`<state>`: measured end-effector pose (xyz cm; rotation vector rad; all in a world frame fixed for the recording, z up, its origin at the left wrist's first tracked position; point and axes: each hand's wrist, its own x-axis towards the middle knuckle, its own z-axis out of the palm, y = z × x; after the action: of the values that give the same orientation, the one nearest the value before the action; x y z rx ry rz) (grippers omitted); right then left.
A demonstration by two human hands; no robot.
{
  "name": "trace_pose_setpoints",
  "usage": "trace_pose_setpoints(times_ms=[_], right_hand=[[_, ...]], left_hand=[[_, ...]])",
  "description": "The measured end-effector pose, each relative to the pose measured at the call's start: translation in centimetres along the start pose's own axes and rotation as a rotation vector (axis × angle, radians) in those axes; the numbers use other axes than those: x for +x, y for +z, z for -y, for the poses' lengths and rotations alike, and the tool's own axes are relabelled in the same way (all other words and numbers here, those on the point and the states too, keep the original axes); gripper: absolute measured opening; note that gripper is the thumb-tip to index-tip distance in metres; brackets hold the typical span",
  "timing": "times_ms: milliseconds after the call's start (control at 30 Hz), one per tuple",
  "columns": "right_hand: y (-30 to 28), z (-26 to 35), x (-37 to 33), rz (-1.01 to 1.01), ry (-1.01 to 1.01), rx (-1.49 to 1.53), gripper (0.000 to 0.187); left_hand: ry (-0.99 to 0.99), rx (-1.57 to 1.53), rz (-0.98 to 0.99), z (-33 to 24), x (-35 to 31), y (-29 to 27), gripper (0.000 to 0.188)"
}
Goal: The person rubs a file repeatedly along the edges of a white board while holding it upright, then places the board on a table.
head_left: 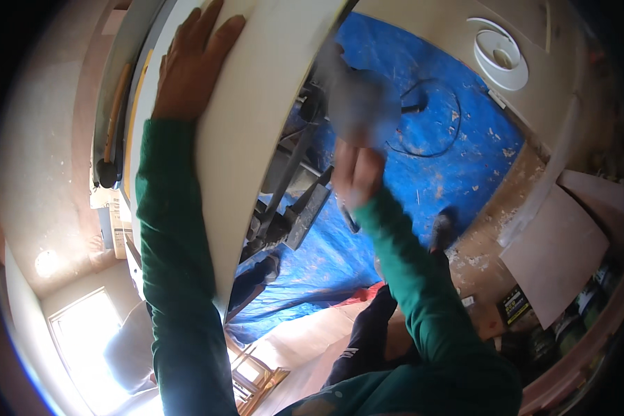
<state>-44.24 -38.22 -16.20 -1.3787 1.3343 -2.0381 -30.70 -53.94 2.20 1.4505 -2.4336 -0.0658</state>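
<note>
White daylight filled a window (pixel 90 340) at 8 o'clock, clock positions being read from the centre of the view. At 10 o'clock stood a tool with a wooden handle (pixel 117 104) and a dark head; below it, at 9 o'clock, was what appeared to be a pale carton (pixel 120 216), contents not visible. The left hand (pixel 195 66), at 11 o'clock, was spread flat, palm down, on a white panel (pixel 246 118), thumb apart from the fingers and grasping nothing. Beneath the panel's right edge, near the centre, was a dark metal stand (pixel 308 215). The right hand (pixel 357 166), just off centre towards 1 o'clock, was closed around a blurred grey tool (pixel 362 104). The tool lay at that hand's 12 o'clock, and between 3 and 4 o'clock from the left hand, close by the panel edge; whether it touched the panel could not be determined. Blue sheeting (pixel 423 180) covered the floor below, with a black cord (pixel 459 114) looped on it at 2 o'clock. Farther out at 2 o'clock lay a white coiled strip (pixel 484 47). A black-and-yellow package (pixel 512 306) sat at 4 o'clock, contents unseen, beside a flat brownish sheet (pixel 555 249).
</note>
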Motion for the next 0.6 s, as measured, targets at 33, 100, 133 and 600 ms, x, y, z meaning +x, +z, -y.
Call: trace_pose_setpoints(times_ms=[33, 100, 133, 600], right_hand=[[-0.8, 0.2, -2.8, 0.104, -0.102, 0.036, 0.015], [-1.6, 0.9, -5.3, 0.294, 0.007, 0.035, 0.012], [-1.2, 0.8, -4.4, 0.258, -0.001, -0.103, 0.013], [-1.8, -1.2, 9.5, 0.042, -0.112, -0.272, 0.014]], left_hand=[[-0.003, 0.008, -0.004, -0.5, 0.2, 0.2, 0.057], [-0.016, 0.016, 0.014, -1.5, -0.3, 1.1, 0.060], [0.152, 0.124, 0.048, -0.1, -0.3, 0.7, 0.061], [0.106, 0.010, 0.023, -3.2, 0.4, 0.5, 0.066]])
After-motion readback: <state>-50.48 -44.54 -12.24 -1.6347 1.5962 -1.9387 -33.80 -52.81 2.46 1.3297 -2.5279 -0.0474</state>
